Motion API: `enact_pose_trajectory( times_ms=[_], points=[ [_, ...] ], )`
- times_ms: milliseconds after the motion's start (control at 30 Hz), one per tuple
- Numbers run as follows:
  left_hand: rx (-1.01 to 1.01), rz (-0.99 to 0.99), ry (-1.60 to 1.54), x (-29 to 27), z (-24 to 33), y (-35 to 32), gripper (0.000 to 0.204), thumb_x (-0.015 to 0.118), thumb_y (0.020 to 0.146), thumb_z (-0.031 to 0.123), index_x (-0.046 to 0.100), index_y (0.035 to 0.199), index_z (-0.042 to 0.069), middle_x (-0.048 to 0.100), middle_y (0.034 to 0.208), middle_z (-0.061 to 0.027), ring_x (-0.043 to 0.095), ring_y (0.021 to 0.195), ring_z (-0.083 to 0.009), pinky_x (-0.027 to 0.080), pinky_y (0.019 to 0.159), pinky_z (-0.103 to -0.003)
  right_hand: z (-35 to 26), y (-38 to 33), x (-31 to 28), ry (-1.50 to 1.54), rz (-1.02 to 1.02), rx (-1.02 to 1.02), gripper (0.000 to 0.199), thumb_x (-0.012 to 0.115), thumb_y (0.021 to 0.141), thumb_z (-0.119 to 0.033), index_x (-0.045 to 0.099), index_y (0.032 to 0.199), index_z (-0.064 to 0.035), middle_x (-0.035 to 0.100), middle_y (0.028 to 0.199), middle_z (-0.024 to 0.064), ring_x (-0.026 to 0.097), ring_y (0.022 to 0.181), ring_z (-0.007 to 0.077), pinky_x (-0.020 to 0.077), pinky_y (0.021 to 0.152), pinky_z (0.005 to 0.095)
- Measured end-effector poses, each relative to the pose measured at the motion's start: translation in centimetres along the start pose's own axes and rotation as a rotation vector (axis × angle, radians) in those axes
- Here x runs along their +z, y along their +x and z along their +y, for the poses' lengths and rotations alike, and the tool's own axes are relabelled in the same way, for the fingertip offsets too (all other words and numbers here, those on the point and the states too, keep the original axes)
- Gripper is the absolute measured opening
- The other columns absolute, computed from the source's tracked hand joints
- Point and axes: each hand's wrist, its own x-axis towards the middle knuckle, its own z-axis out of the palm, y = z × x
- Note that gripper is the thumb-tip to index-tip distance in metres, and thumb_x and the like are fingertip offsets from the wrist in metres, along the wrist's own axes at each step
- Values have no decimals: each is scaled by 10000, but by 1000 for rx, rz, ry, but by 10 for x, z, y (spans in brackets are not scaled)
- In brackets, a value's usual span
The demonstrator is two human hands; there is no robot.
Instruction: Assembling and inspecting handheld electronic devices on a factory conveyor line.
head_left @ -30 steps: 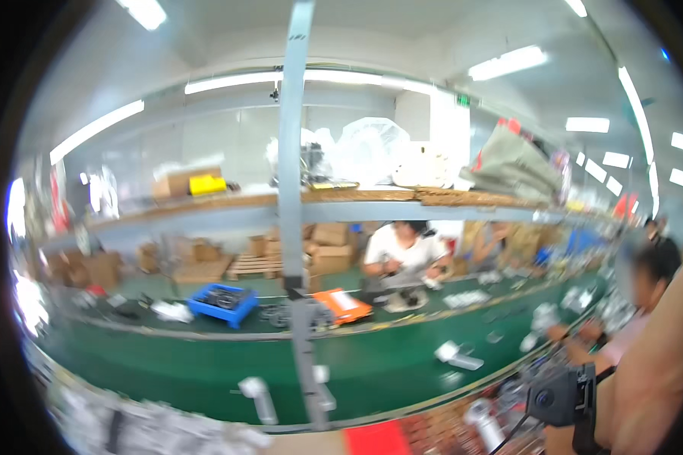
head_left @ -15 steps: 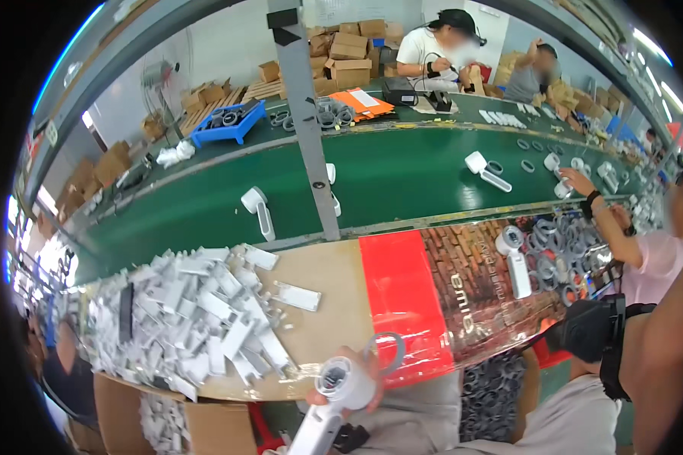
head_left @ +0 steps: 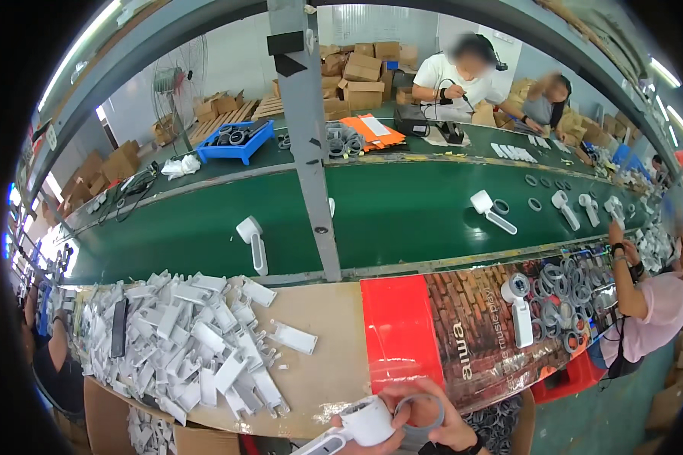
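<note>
At the lower edge, my left hand (head_left: 393,441) is closed round the head of a white handheld fan housing (head_left: 366,422). Its round open end faces up and its handle points down to the left. Just right of it, my right hand (head_left: 454,426) grips a grey ring (head_left: 425,411) with thumb and fingers. The ring is tilted beside the fan head; whether the two touch is hard to tell. A black band circles my right wrist.
A heap of white plastic parts (head_left: 197,334) covers the table's left. Another fan housing (head_left: 520,315) lies at right beside grey rings (head_left: 561,299). Beyond runs a green conveyor (head_left: 402,205) with more housings, behind a metal post (head_left: 307,152). A co-worker in pink (head_left: 649,311) sits at right.
The view has tilted up, so the table sits lower in the picture. The fan housing and ring are lower and close together. A large forearm with a black strap has left the lower right.
</note>
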Motion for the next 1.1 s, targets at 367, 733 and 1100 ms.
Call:
enact_pose_trajectory(
  times_ms=[367, 733, 1100],
  points=[
    [103, 691, 1681, 54, 12, 37, 757, 797, 590, 70, 367, 1213, 45, 427, 1263, -186, 537, 1072, -249, 477, 886, -354, -20, -9, 21, -254, 216, -208, 687, 735, 761, -251, 382, 1309, -35, 384, 1306, 239, 540, 1029, 301, 467, 839, 395],
    [-5, 748, 1248, 67, 21, 38, 740, 766, 607, -27, 391, 1243, 31, 438, 1264, -130, 480, 1151, -216, 394, 976, -348, 8, -13, 11, -266, 359, -177, 757, 797, 629, -18, 417, 1280, -89, 369, 1361, 253, 517, 1147, 357, 428, 943, 425],
    [-24, 720, 1523, 77, 20, 31, 773, 790, 615, -11, 374, 1266, 12, 420, 1281, -141, 480, 1151, -216, 399, 973, -344, -19, 2, 37, -1096, 352, -287, 580, 762, 675, -73, 503, 1190, -14, 502, 1264, 221, 513, 1154, 347, 416, 953, 401]
  ],
)
